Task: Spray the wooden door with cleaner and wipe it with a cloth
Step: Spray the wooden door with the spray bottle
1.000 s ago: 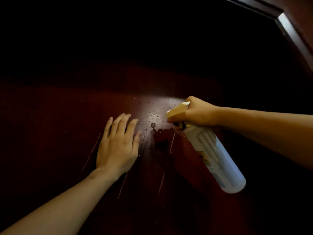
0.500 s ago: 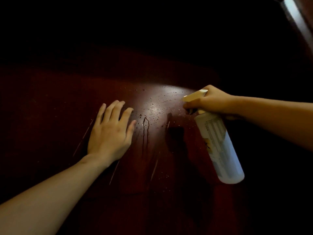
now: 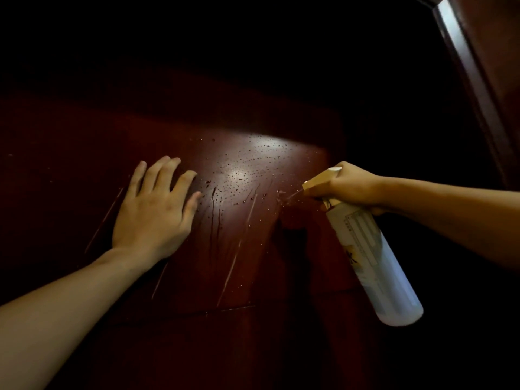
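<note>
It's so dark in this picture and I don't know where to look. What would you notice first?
The shiny wet patch in the middle of the dark red wooden door stands out first, dotted with droplets and thin drips running down. Just right of it, the right hand grips a white spray bottle pointed at that patch. On the left, the left hand lies flat on the door with its fingers spread.

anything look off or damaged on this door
Yes. Several thin pale streaks slant across the dark wooden door, looking like scratches or runs; which, I cannot tell. Unwiped cleaner drips run down beside the left hand, and no cloth is in view. The right hand grips the spray bottle.
</note>
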Tool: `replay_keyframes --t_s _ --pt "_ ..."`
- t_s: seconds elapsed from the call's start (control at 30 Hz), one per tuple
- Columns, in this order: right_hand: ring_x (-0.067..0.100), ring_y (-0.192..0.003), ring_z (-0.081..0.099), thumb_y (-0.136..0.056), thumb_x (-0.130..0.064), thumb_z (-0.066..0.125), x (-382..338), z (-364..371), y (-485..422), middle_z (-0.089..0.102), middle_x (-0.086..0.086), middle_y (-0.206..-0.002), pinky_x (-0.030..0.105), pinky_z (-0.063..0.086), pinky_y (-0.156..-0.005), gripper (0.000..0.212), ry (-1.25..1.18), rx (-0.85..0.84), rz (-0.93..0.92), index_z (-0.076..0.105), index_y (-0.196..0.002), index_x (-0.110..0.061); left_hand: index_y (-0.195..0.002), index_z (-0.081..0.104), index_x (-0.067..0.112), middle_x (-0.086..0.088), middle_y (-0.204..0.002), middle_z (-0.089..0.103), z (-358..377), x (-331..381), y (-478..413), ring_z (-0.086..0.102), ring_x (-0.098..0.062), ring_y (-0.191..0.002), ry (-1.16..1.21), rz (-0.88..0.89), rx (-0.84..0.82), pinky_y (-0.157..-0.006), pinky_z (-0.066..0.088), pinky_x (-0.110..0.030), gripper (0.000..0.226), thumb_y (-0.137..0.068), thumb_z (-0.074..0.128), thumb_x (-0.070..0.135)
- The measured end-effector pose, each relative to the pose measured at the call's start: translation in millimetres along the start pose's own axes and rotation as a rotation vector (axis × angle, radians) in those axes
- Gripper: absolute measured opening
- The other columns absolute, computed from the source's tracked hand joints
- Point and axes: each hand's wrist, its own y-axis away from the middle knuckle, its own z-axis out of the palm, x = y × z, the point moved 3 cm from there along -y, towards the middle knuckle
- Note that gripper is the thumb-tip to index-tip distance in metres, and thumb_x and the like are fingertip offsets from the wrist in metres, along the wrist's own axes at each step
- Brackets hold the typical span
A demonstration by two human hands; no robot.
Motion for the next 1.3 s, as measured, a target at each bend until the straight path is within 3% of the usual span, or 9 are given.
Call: replay_keyframes --t_s 0.17,0.27,0.37,0.43,0.53,0.7,0.8,1.03,1.3 --pt "0.024 -0.067 0.065 -0.089 -0.027 0.076 3.4 4.4 14.2 0.071 0.008 -0.069 0.037 0.052 -0.072 0.031 0.007 -0.051 -0.012 0.071 -0.078 0.001 -0.146 0.051 0.013 -0.017 -0.155 0.044 -0.1 -2.0 -0.6 0.033 -0.033 -0.152 0.027 0.01 -0.003 -0.129 0.018 -0.055 0.058 -0.105 0.029 0.047" --pt "0.026 -0.07 0.067 -0.091 -0.024 0.075 2.7 10.9 28.3 0.075 0.013 -0.075 0.037 0.05 -0.074 0.031 -0.078 0.03 -0.057 0.073 -0.082 0.006 -0.147 0.05 0.016 -0.014 -0.156 0.043 -2.5 -3.2 1.5 0.03 -0.031 -0.153 0.111 0.021 -0.047 -0.13 0.013 -0.053 0.059 -0.103 0.03 0.051" --pt "0.031 -0.078 0.073 -0.092 -0.02 0.075 -2.6 37.8 58.4 0.077 0.017 -0.085 0.031 0.052 -0.076 0.027 -0.184 -0.025 -0.073 0.076 -0.082 0.005 -0.148 0.049 0.017 -0.011 -0.161 0.034 -14.3 -6.5 29.6 0.02 -0.03 -0.156 0.263 0.033 -0.116 -0.13 0.011 -0.053 0.059 -0.102 0.034 0.05" --pt "0.024 -0.078 0.073 -0.091 -0.018 0.076 -3.4 64.9 85.1 0.078 0.016 -0.085 0.029 0.051 -0.076 0.023 -0.265 -0.053 -0.071 0.076 -0.081 0.003 -0.147 0.049 0.018 -0.01 -0.164 0.028 -24.3 -10.3 67.3 0.012 -0.029 -0.158 0.305 0.015 -0.148 -0.129 0.009 -0.057 0.055 -0.103 0.038 0.047" --pt "0.021 -0.084 0.073 -0.091 -0.021 0.073 -7.0 122.9 131.4 0.078 0.016 -0.086 0.036 0.05 -0.082 0.025 -0.422 -0.121 -0.05 0.077 -0.076 -0.001 -0.144 0.053 0.014 -0.012 -0.162 0.031 -43.6 -32.4 151.8 0.016 -0.029 -0.158 0.316 -0.102 -0.14 -0.129 0.007 -0.059 0.049 -0.103 0.044 0.039" --pt "0.022 -0.093 0.074 -0.092 -0.03 0.071 -20.2 213.6 195.8 0.079 0.006 -0.092 0.045 0.053 -0.093 0.026 -0.63 -0.23 0.082 0.08 -0.08 -0.009 -0.143 0.054 0.01 -0.016 -0.16 0.035 -69.1 -84.1 283.6 0.026 -0.033 -0.154 0.212 -0.384 -0.138 -0.13 -0.003 -0.051 0.048 -0.103 0.044 0.034" --pt "0.023 -0.091 0.073 -0.092 -0.032 0.071 -49.8 257.7 218.6 0.078 0.005 -0.089 0.042 0.052 -0.087 0.026 -0.695 -0.253 0.074 0.079 -0.077 -0.012 -0.148 0.047 0.012 -0.017 -0.164 0.028 -75.4 -103.1 333.2 0.023 -0.035 -0.155 0.15 -0.488 -0.136 -0.13 -0.005 -0.052 0.051 -0.103 0.043 0.036" --pt "0.027 -0.073 0.071 -0.093 -0.033 0.073 -104.7 339.2 233.8 0.075 0.007 -0.073 0.037 0.052 -0.068 0.031 -0.711 -0.217 0.006 0.076 -0.069 -0.013 -0.151 0.046 0.011 -0.013 -0.165 0.031 -77.0 -109.0 346.1 0.019 -0.021 -0.157 0.268 -0.478 -0.096 -0.131 0.0 -0.045 0.05 -0.105 0.034 0.026" --pt "0.041 -0.067 0.065 -0.089 -0.031 0.078 -106.6 360.3 240.4 0.065 0.023 -0.071 0.05 0.051 -0.058 0.039 -0.605 -0.27 -0.026 0.064 -0.073 0.001 -0.15 0.048 0.007 -0.016 -0.164 0.033 -73.6 -107.7 347.6 0.022 -0.027 -0.157 0.295 -0.459 -0.091 -0.131 0.005 -0.047 0.052 -0.105 0.034 0.028"
